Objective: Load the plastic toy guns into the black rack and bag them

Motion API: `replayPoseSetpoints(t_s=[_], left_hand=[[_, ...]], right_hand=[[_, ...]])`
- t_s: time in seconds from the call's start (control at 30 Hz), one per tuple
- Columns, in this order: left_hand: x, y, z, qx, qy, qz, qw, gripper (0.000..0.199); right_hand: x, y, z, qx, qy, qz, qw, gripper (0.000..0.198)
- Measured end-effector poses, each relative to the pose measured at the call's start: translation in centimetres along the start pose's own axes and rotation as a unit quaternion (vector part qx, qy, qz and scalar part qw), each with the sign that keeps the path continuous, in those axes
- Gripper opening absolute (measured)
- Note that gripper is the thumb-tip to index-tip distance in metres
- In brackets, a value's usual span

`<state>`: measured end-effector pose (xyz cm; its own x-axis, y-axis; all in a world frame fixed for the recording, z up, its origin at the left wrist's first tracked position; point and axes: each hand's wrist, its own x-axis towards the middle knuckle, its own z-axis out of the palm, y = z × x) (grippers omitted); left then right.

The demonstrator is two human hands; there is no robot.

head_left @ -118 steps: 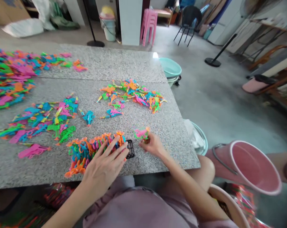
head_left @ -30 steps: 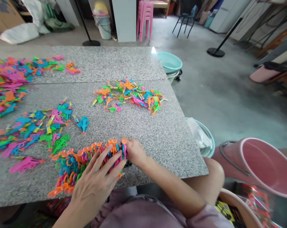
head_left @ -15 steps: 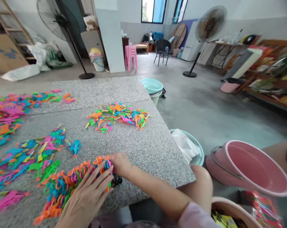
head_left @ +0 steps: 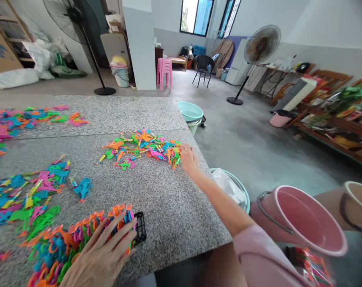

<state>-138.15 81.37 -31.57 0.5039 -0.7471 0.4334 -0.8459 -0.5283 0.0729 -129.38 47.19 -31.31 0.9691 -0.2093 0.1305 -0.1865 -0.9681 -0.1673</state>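
Now we're spreading open left hand (head_left: 101, 247) over seemingly near-full toy row (head_left: 67, 238), black rack (head_left: 141, 229) showing beyond fingertips; right hand (head_left: 189, 160) curling beside remaining loose pile (head_left: 151, 146), grip unclear.

The broad, speckled grey bench (head_left: 165, 215) beside me looks like granite, matt and finely grained. The small orange, pink, green and blue toys (head_left: 145, 145) are smooth moulded plastic (rather shiny in spots), and the black latticed rack (head_left: 141, 228) seems plastic too. The round pink bucket (head_left: 303, 213) is smooth, softly glossy plastic; the pale pink sleeve (head_left: 258, 251), matt cloth.
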Motion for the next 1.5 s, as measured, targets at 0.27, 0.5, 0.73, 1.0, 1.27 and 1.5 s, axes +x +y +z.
replayPoseSetpoints(t_s=[0.27,0.5,0.73,1.0,1.27,1.5], left_hand=[[1.4,0.3,-0.6,0.041,0.048,0.052,0.997,0.037],[1.8,1.0,-2.0,0.027,-0.068,0.037,0.997,0.032],[1.9,0.9,-2.6,0.019,-0.128,0.019,0.991,0.039],[2.1,1.0,-2.6,0.010,-0.120,0.002,0.993,0.047],[1.9,0.8,-1.8,0.014,-0.050,0.041,0.998,0.031],[1.7,0.0,-1.3,0.036,-0.011,0.072,0.997,0.032]], right_hand=[[1.1,5.0,1.5,-0.027,-0.067,-0.038,0.997,0.031],[-11.6,0.5,3.1,0.311,-0.051,0.052,0.948,0.004],[-19.4,-11.5,6.4,0.460,-0.145,0.079,0.872,0.008],[-17.7,-13.5,4.7,0.223,-0.176,-0.049,0.957,0.028],[-11.8,-7.2,3.3,0.197,-0.176,-0.099,0.959,0.028],[-0.6,3.2,1.7,-0.015,-0.063,0.072,0.995,0.048]])
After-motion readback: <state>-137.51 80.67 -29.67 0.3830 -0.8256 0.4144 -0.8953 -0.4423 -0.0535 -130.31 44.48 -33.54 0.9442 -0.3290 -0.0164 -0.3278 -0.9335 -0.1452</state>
